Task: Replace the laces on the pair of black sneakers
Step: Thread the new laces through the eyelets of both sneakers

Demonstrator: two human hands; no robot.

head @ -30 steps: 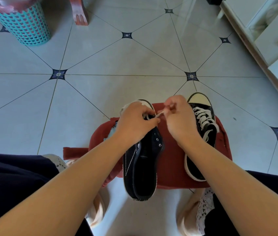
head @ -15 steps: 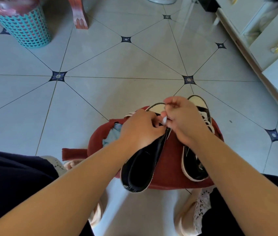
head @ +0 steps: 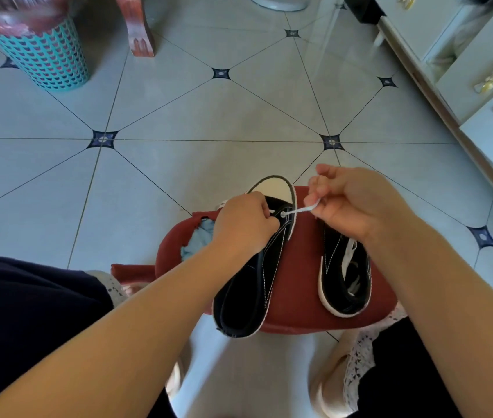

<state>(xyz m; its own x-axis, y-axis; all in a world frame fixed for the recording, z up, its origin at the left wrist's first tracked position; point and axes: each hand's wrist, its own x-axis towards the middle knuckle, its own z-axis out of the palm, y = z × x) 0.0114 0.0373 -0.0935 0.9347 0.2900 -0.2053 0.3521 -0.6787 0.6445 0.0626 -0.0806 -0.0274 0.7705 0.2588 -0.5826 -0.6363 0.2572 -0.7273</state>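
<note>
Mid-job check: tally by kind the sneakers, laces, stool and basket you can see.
Black sneakers: 2
White laces: 2
Red stool: 1
Teal basket: 1
Total: 6

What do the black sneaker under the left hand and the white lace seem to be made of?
Black sneaker: probably canvas, matte; its surface is dull, with white stitched seams. White lace: seemingly flat woven fabric, since it looks thin and ribbon-like.
</note>
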